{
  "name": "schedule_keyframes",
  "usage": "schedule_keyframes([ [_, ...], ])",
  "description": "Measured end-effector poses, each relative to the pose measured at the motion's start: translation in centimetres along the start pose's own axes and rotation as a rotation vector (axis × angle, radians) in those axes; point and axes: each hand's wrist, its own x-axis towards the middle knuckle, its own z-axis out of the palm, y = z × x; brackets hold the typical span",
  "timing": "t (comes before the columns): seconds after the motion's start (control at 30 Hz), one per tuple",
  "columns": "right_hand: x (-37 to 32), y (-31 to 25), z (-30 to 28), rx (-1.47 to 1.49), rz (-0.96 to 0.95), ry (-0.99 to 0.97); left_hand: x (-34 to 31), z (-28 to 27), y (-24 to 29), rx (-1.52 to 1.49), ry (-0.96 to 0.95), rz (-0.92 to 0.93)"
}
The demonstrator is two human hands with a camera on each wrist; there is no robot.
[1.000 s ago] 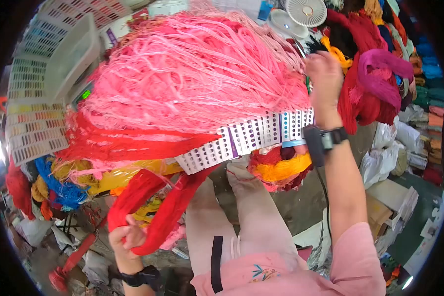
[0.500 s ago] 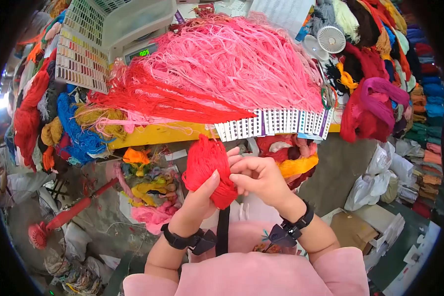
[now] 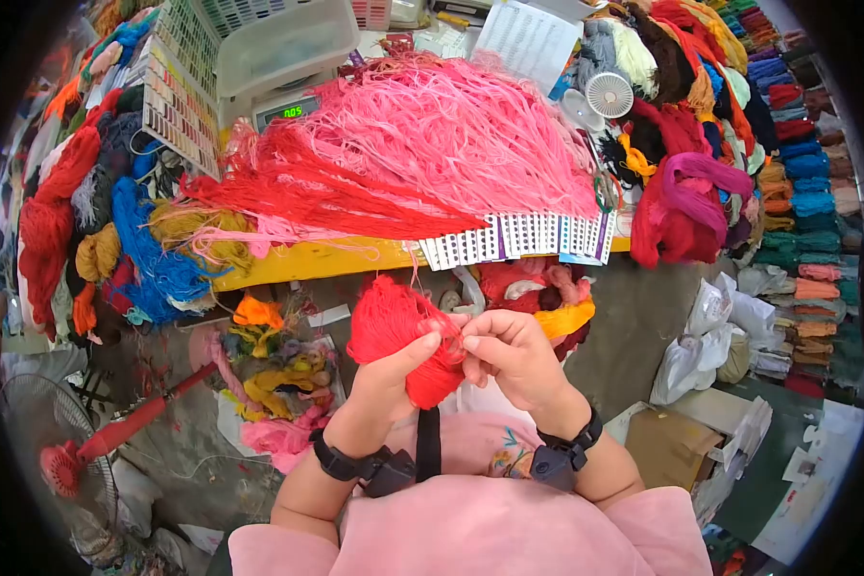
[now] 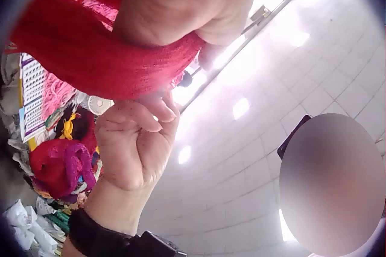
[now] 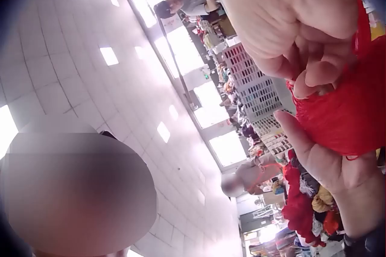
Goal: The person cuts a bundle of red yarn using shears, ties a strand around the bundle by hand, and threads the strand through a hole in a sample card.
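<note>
A folded skein of red yarn (image 3: 384, 322) is held up in front of the chest, short of the table edge. My left hand (image 3: 384, 384) grips it from the left side, thumb lying across the front. At the skein's right edge, my right hand (image 3: 523, 357) pinches some red strands between thumb and fingertips. In the right wrist view the right hand's fingers (image 5: 322, 73) are curled in at the skein (image 5: 356, 112), and the left thumb shows below them. The skein (image 4: 90, 58) hides part of the left hand's grip in the left wrist view.
A big heap of pink yarn (image 3: 451, 134) covers the table, with loose red yarn (image 3: 326, 192) and sample cards (image 3: 518, 238) along its yellow edge (image 3: 307, 259). A scale display (image 3: 293, 112) and plastic bin (image 3: 288, 48) stand behind. A red fan (image 3: 62, 466) is at left; cardboard box (image 3: 672, 446) at right.
A second ago the left hand held a hanging red loop low at left and the right hand was over the table. Both came together at the chest; the skein is now bunched, right fingers picking at it.
</note>
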Motion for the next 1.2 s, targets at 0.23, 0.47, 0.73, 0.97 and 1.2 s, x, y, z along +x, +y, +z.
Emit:
schedule_keyframes([
  [0.23,-1.3,0.5,1.7,-0.048,-0.075,0.013,-1.4,1.3,0.3,-0.010,-0.060,0.029],
  [0.47,-1.8,0.7,3.8,-0.289,-0.133,0.096,-2.6,1.8,0.4,0.037,0.078,0.106],
  [0.73,-2.2,0.7,3.2,0.168,-0.022,-0.063,-3.2,-0.1,0.1,0.092,0.006,0.168],
  [0.97,-2.6,0.2,4.3,0.152,0.014,-0.048,-4.1,-0.6,0.2,0.064,-0.152,0.138],
  [1.2,-1.3,1.2,5.9,-0.138,-0.083,0.062,-4.1,-0.2,0.4,0.334,-0.211,0.224],
])
